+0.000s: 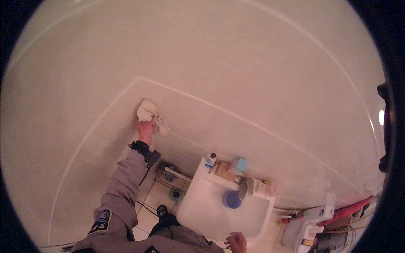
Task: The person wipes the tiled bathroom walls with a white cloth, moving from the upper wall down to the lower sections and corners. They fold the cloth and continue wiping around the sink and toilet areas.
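Note:
My left hand (146,128) grips a bunched white cloth (148,109) against the pale wall panel (202,79), near a corner where two white seams meet. The arm is stretched out, with a dark strap and a small black device at the wrist. Below and to the right is a white washbasin (199,202). Over its front edge hangs my right hand (237,243), fingers loosely bent and apart, with nothing visible in them. A blue round container (232,199) sits in the basin, under the faucet (245,186).
Along the basin's back ledge stand a white bottle with a dark cap (210,160), a brown box (222,169), a light-blue box (239,165) and small items. A green round object (176,194) is on the tiled floor (158,193). Containers and a red item (348,211) crowd the right.

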Demonstrator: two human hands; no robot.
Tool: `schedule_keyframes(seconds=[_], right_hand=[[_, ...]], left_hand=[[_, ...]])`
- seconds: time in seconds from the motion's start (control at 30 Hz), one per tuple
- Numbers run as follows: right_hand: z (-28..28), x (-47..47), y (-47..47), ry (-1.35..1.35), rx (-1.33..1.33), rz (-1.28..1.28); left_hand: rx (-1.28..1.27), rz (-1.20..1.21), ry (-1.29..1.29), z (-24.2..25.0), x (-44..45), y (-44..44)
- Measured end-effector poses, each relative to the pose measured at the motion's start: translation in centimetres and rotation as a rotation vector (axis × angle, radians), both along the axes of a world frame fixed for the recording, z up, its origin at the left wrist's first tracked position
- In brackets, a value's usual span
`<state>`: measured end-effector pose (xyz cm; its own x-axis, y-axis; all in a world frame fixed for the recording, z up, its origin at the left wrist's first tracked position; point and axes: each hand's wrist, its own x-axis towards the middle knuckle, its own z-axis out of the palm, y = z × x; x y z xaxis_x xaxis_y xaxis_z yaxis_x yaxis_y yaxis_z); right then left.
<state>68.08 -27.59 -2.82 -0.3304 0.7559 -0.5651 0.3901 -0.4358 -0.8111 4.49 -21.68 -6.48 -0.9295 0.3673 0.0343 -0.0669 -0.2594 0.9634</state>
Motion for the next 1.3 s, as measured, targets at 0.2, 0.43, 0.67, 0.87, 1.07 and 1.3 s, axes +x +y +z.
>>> schedule_keyframes(seconds=[0.2,0.43,0.67,0.87,1.07,1.3], right_hand=[[-0.4,-1.8,-1.1,-0.048,0.081,0.066],[0.3,-3.2,0.0,-0.011,0.105,0.148],[6.8,-12.2,4.8,0.110,0.426,0.518],[9.9,-24.2,-0.6,0.359,0.900,0.784],[9.8,-32.4,-7.4,0.404,0.779,0.881],[18.7,-43.4,-11.0,0.605,0.374,0.644]], left_hand=[[0.051,0.221,0.336,2.0,-2.6,1.8],[-0.041,0.169,-0.046,6.9,-0.7,-2.3],[-0.252,-0.238,0.258,11.2,14.5,-11.2],[-0.129,-0.185,0.141,12.2,22.6,-17.6],[-0.226,-0.243,0.055,16.3,23.1,-27.1],[-0.067,-0.474,0.021,20.5,18.4,-41.3]])
